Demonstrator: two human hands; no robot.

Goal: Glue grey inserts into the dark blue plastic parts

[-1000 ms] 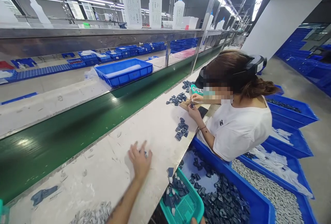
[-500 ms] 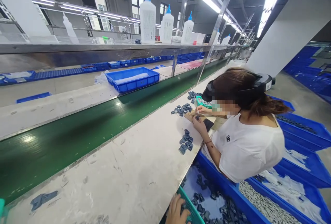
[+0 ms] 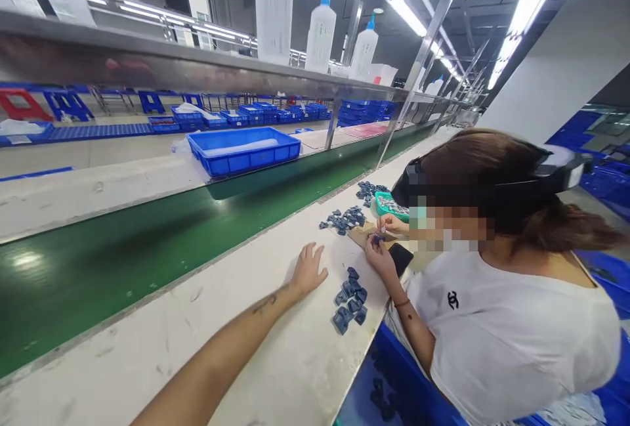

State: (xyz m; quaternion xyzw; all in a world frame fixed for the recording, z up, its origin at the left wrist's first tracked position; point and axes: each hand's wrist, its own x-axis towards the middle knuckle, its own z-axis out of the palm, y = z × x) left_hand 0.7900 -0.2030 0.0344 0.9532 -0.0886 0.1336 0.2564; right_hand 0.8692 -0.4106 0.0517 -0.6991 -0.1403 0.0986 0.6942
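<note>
My left hand [image 3: 308, 272] reaches over the pale worktop [image 3: 266, 347], its forearm coming in from the lower left. Its fingers are apart and nothing is in them. Just right of it lies a small pile of dark blue moulded pieces [image 3: 350, 301], apart from the fingers. Beyond it is a second pile of similar pieces [image 3: 344, 219], with some pale bits among them. My right hand is out of view. A co-worker's hands [image 3: 381, 252] hold a dark blue piece over a brown board [image 3: 361, 234].
The co-worker [image 3: 502, 308] sits close on the right. A green basket [image 3: 388, 213] and a black flat object [image 3: 401, 258] are near them. A green conveyor belt [image 3: 172, 268] runs along the left, with a blue crate [image 3: 246, 162] beyond and a metal shelf [image 3: 197, 68] with bottles overhead.
A hand at the green basket by the bottom edge is gone from there. My left hand now stretches over the worktop near the piles. The view has shifted closer to the co-worker.
</note>
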